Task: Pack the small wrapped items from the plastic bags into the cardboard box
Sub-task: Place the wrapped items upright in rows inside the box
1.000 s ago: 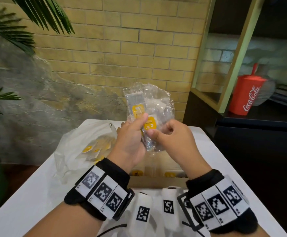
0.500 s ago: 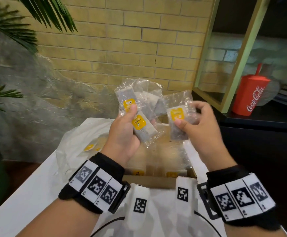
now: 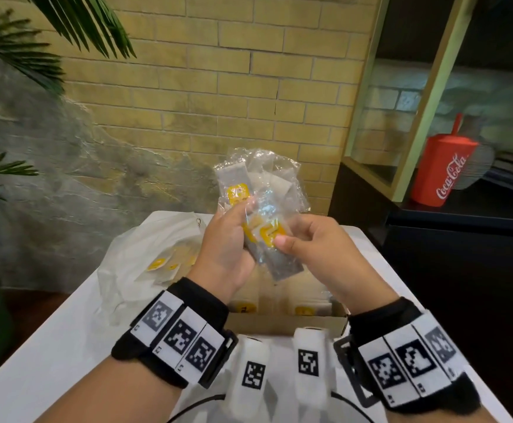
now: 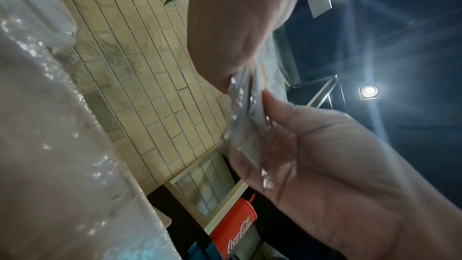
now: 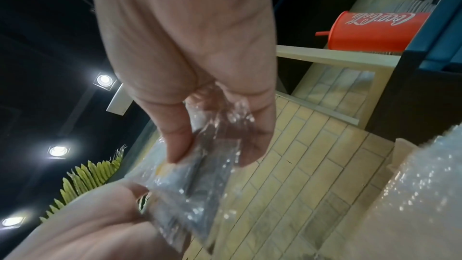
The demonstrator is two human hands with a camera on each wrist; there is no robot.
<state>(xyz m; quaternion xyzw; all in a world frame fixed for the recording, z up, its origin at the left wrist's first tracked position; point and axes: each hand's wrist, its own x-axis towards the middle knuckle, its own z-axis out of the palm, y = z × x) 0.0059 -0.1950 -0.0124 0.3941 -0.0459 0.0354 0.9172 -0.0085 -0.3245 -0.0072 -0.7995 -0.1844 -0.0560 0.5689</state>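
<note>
My left hand (image 3: 233,236) grips a bundle of small wrapped items (image 3: 258,181), clear packets with yellow labels, above the cardboard box (image 3: 288,323). My right hand (image 3: 282,241) pinches one yellow-labelled packet (image 3: 269,233) at the front of that bundle. The box holds several packets standing in a row. A plastic bag (image 3: 145,254) with more packets lies left of the box. In the left wrist view my left hand (image 4: 325,175) and right hand (image 4: 237,27) meet on the packet (image 4: 247,118). The right wrist view shows right thumb and fingers (image 5: 177,141) around the packet (image 5: 200,169).
The white table (image 3: 50,337) ends close on both sides. A red Coca-Cola cup (image 3: 441,172) stands on a dark shelf at the right. A brick wall is behind, with palm leaves (image 3: 20,56) at the left. Bubble wrap (image 5: 412,195) fills one side of each wrist view.
Half a second ago my right hand held one packet apart at the right. It has come back left to the bundle and pinches a packet there. Both hands sit slightly lower.
</note>
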